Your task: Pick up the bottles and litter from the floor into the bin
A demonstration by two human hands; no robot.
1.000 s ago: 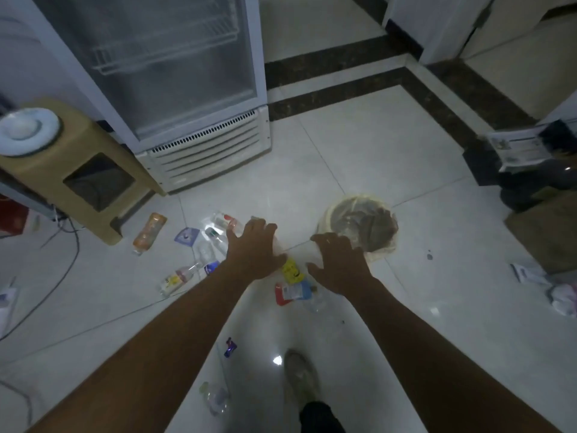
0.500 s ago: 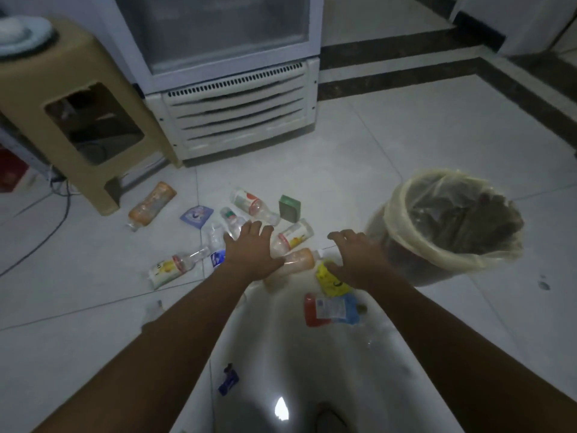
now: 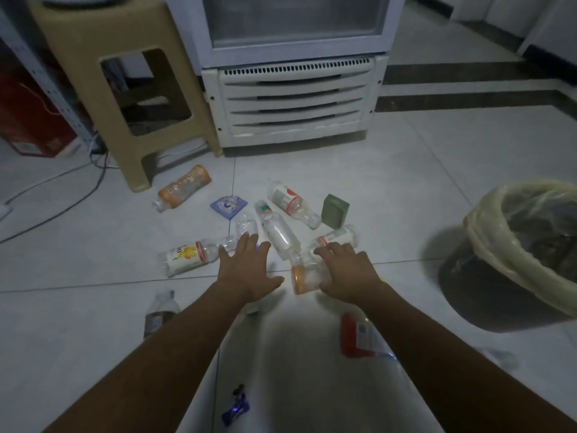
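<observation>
Several plastic bottles lie scattered on the tiled floor. My left hand (image 3: 248, 270) hovers open, fingers spread, over the neck of a yellow-labelled bottle (image 3: 187, 257). My right hand (image 3: 346, 270) is open above an orange-labelled bottle (image 3: 307, 278), touching or nearly touching it. Between the hands lies a clear bottle (image 3: 278, 234). Beyond it are a red-labelled bottle (image 3: 292, 203), a green box (image 3: 334, 210) and a blue wrapper (image 3: 228, 205). An orange bottle (image 3: 184, 187) lies near the stool. The bin (image 3: 487, 245), lined with a yellowish bag, stands at the right.
A beige plastic stool (image 3: 125, 76) and a white fridge base (image 3: 293, 98) stand behind the litter. Cables (image 3: 62, 195) trail at the left. A red packet (image 3: 354, 337), a dark bottle (image 3: 159, 314) and a small blue wrapper (image 3: 235, 407) lie near my arms.
The view has dropped closer to the floor and both hands have reached further forward over the bottles. The bin now sits further right in view.
</observation>
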